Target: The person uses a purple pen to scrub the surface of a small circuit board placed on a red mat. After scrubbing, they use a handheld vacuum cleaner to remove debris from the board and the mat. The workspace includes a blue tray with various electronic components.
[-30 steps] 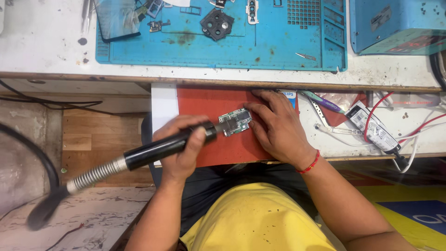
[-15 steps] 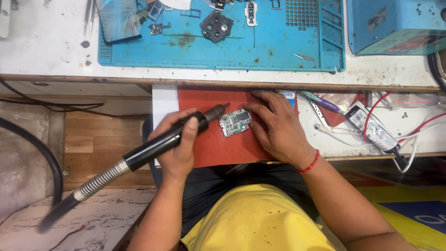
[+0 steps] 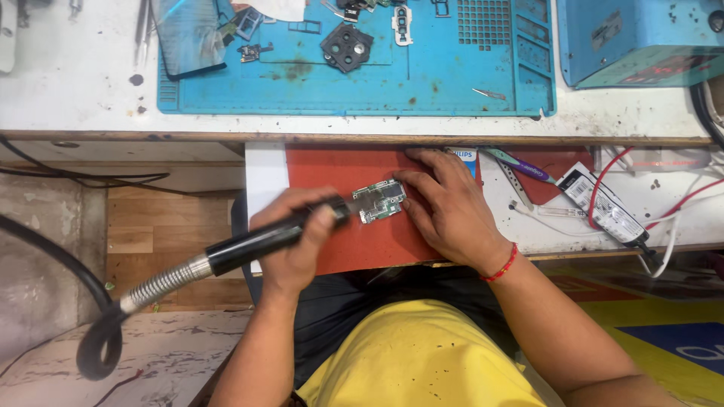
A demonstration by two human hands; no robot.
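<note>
My left hand [image 3: 296, 240] is wrapped around the hot-air handpiece [image 3: 256, 241], nozzle over the circuit board [image 3: 379, 201] just right of it. Right hand [image 3: 445, 203], fingers spread, pins the board's far edge.

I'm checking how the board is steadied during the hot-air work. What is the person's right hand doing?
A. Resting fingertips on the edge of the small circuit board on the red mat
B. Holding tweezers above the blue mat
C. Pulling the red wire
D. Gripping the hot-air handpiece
A: the right hand lies on the red mat with fingertips against the circuit board, while the left hand grips the hot-air handpiece.
</note>
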